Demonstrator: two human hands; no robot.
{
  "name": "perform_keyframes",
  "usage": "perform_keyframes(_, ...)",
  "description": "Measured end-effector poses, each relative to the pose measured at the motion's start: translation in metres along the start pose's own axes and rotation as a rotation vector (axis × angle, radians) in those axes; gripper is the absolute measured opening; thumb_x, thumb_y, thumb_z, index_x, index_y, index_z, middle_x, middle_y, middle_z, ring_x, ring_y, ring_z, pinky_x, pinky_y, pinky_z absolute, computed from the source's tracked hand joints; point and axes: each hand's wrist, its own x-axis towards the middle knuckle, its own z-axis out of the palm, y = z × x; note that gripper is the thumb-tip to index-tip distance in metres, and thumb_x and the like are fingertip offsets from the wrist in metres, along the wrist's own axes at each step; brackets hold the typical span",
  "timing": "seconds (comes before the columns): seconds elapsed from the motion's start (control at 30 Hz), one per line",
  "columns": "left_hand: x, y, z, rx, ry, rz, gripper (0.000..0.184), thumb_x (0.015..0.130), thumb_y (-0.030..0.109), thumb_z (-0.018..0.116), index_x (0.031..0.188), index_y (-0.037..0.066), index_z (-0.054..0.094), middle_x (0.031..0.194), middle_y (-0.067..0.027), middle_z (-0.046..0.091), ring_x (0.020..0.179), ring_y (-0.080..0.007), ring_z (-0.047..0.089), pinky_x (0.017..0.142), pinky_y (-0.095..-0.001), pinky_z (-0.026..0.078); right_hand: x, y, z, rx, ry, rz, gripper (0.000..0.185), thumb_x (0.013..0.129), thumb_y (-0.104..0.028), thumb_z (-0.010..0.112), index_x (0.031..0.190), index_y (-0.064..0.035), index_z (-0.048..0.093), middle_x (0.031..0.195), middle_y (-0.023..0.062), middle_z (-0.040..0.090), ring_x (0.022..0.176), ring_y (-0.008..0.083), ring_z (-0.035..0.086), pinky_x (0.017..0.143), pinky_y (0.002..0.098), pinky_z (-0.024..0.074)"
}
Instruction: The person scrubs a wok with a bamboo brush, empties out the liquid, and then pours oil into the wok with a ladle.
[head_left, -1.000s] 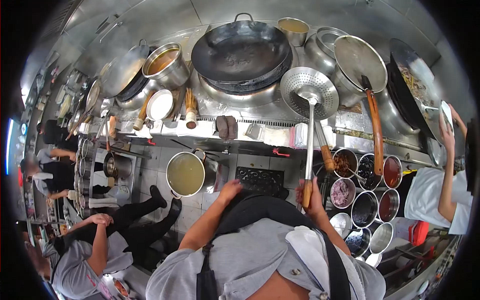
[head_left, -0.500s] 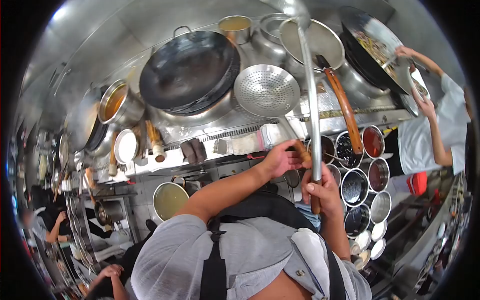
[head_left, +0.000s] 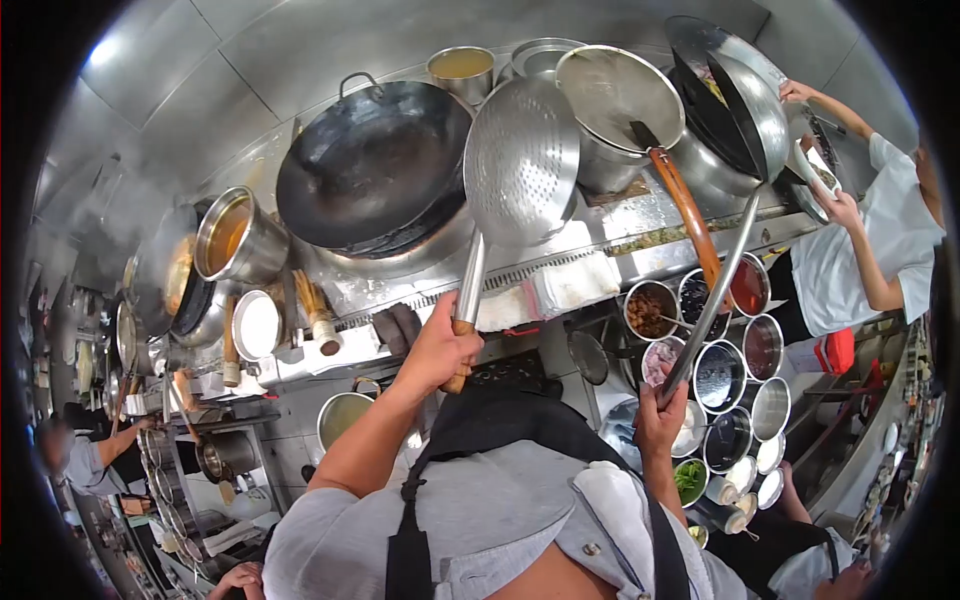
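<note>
My left hand (head_left: pixel 438 350) is closed around the wooden-ended handle of a perforated skimmer (head_left: pixel 520 160). The skimmer is raised, and its round head overlaps the right edge of a large black wok (head_left: pixel 370 165). My right hand (head_left: pixel 662 420) grips the long metal handle of a ladle (head_left: pixel 755 115). The ladle points up and to the right, its bowl overlapping another wok (head_left: pixel 697 120) from this view. Between the two tools, a fine-mesh strainer (head_left: pixel 615 95) rests on a pot. A spatula with a brown wooden handle (head_left: pixel 685 205) lies across its rim.
Several seasoning pots, including one of red sauce (head_left: pixel 748 287), stand right of my right hand. A folded white cloth (head_left: pixel 575 285) lies on the stove's front edge. A steel pot of orange liquid (head_left: pixel 232 235) sits left. A co-worker in a white shirt (head_left: pixel 875 240) holds a dish at right.
My left hand has taken the skimmer's handle, lifted it and moved left. My right hand has swung the ladle from nearly upright towards the right.
</note>
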Motion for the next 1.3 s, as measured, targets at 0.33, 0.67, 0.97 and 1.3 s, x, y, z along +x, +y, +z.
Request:
perform_keyframes(0.33,-0.011,0.021,-0.016,0.068,0.226,0.28,0.07,0.082,-0.005,0.062,0.144,0.005,0.031,0.081,-0.0018,0.053,0.061,-0.0086,0.052,0.052,-0.0257,0.044,0.035,-0.001,0.061,-0.072,-0.34,0.022,0.04,0.088,-0.011,0.066,0.126,-0.0055,0.055,0.082,0.0003,0.055,0.069,0.0087,0.046,0.066,0.0259,0.0429)
perform_keyframes(0.67,-0.015,0.019,-0.012,0.063,0.305,0.352,0.067,0.079,-0.006,0.061,0.139,0.005,0.033,0.082,-0.0051,0.054,0.057,-0.0115,0.055,0.047,-0.0258,0.048,0.061,-0.018,0.051,-0.209,-0.409,0.011,0.039,0.089,-0.017,0.066,0.125,-0.0056,0.056,0.08,0.0051,0.055,0.071,0.0119,0.048,0.069,0.0286,0.0451)
perform_keyframes(0.97,0.011,0.026,0.046,-0.457,0.031,0.065,0.036,0.082,0.003,0.062,0.113,-0.001,0.044,0.076,-0.0091,0.055,0.059,-0.0177,0.056,0.049,-0.0316,0.049,0.065,-0.052,0.044,-0.113,-0.455,0.16,0.047,0.09,-0.013,0.064,0.134,-0.0065,0.048,0.074,0.0008,0.052,0.055,0.0081,0.046,0.048,0.0268,0.0402)
perform_keyframes(1.3,0.101,-0.026,0.12,-0.725,-0.137,-0.121,0.012,0.082,0.011,0.063,0.077,0.002,0.057,0.066,-0.0108,0.058,0.056,-0.0216,0.061,0.049,-0.0343,0.052,0.068,-0.025,0.026,-0.425,-0.526,0.179,0.061,0.087,-0.013,0.067,0.143,-0.0071,0.042,0.074,0.0086,0.061,0.056,0.015,0.055,0.053,0.0322,0.0448)
